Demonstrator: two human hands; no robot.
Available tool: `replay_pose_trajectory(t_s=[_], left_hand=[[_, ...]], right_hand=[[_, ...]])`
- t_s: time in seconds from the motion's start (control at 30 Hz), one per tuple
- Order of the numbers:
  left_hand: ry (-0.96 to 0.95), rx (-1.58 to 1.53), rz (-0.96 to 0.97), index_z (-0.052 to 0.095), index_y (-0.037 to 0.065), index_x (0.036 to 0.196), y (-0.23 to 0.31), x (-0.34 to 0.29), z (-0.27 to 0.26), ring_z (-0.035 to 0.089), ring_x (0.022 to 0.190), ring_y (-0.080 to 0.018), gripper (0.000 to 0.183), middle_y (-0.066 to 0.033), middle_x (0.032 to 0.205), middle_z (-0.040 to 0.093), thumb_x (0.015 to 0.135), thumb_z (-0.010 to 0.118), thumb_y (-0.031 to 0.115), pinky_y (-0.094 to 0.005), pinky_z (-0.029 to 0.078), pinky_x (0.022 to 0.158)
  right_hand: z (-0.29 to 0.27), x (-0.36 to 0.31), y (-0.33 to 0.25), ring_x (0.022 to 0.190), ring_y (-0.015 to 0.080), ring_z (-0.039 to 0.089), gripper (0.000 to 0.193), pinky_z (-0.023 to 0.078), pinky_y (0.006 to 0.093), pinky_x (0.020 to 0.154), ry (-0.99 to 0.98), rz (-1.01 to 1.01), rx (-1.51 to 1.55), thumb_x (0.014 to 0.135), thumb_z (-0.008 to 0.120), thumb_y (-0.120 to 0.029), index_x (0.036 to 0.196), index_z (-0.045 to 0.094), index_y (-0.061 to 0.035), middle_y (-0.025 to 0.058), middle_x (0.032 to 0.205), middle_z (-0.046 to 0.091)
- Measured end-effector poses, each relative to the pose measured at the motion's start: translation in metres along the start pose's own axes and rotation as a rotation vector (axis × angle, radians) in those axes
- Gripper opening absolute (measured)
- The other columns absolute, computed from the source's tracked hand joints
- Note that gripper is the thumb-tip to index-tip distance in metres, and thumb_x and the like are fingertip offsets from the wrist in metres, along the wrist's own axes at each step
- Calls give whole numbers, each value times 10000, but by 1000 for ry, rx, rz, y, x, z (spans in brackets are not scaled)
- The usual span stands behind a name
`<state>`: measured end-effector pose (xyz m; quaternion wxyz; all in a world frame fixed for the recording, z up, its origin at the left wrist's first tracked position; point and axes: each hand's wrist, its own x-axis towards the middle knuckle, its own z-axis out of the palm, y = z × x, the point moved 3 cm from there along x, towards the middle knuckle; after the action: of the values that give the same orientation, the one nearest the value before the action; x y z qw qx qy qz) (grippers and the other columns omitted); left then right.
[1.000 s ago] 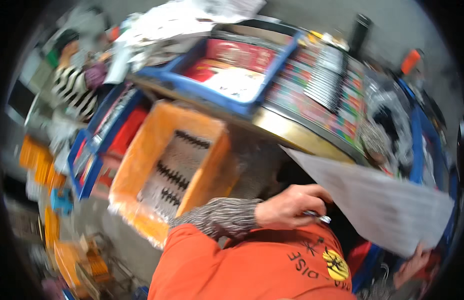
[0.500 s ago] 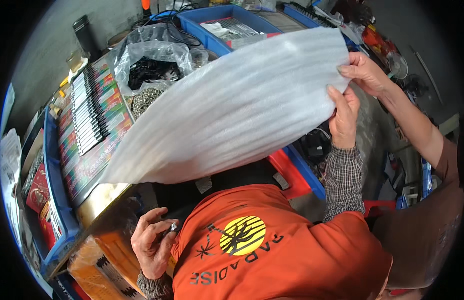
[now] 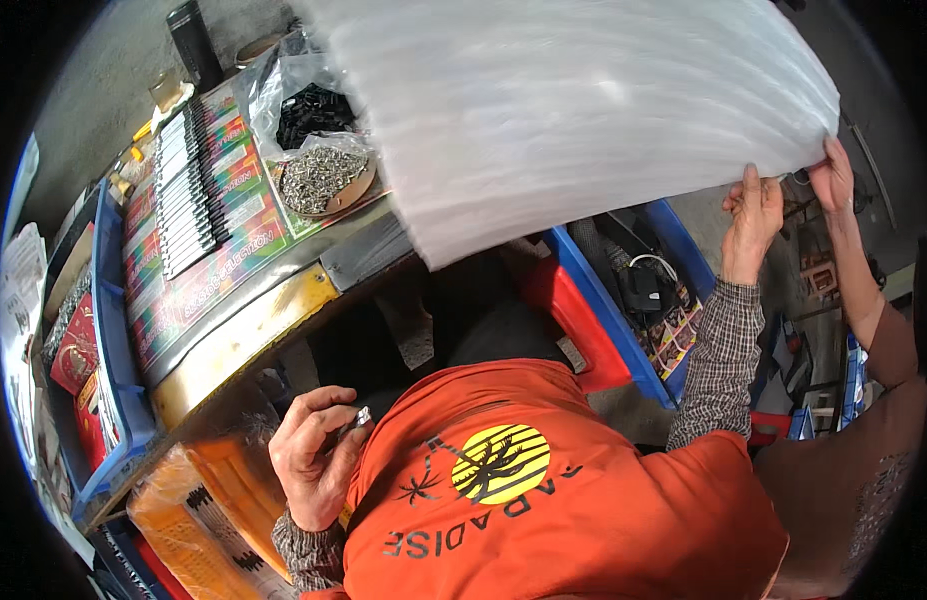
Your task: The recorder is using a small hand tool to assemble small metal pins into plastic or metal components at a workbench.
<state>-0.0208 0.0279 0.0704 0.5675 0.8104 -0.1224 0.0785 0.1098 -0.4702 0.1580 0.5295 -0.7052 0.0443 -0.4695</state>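
Observation:
A large white sheet of thin packing foam (image 3: 583, 100) spreads over the upper middle and right, its far part cut off by the picture's edge. My right hand (image 3: 751, 225) pinches its lower edge near the right, thumb and fingers at the rim. Next to it, another person's hand (image 3: 833, 178) grips the sheet's right corner. In front of my orange apron (image 3: 573, 480), my left hand (image 3: 315, 455) is curled round small shiny metal pieces (image 3: 362, 416); their kind is too small to tell.
On the bench's patterned mat (image 3: 198, 300) lies a row of slim silver-and-black pieces (image 3: 188, 195). Beside them are a dish of small metal parts (image 3: 323, 182) and a plastic bag of black parts (image 3: 315, 112). A blue crate (image 3: 638, 365) stands right of my lap, another blue bin (image 3: 108, 330) at the left.
The sheet has swung up and to the right, uncovering the dish, the bench edge and the crate. My right hand and the other person's hand moved right; my left hand stayed nearly in place.

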Motion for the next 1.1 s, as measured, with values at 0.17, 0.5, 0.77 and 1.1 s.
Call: replay_pose_trajectory(t_s=[0.17,0.5,0.77,1.1], left_hand=[[-3,41,25,623,-63,883,-2,5,4,624,741,-140,129,-137,942,614,770,605,-123,-251,535,646],[68,96,-24,638,-8,845,1,5,6,622,683,-210,188,-116,809,643,675,673,-82,-277,478,604],[57,178,87,623,-29,855,10,25,10,554,559,-123,154,-80,739,595,728,626,-117,-233,410,500],[123,287,101,635,12,853,13,37,9,606,627,-218,173,-112,773,627,712,671,-82,-269,464,560]], right_hand=[[-4,-5,10,703,94,523,450,421,230,550,6,160,87,911,656,-239,1217,482,42,62,930,528],[16,-12,10,645,100,538,425,412,213,525,-97,221,145,904,658,-201,1214,504,46,50,881,567],[93,-47,4,559,48,531,201,392,183,467,-467,205,223,876,651,-70,1055,611,11,9,764,610],[160,-66,-3,570,19,517,146,421,168,512,-712,185,59,869,659,-88,983,647,3,-26,743,602]])
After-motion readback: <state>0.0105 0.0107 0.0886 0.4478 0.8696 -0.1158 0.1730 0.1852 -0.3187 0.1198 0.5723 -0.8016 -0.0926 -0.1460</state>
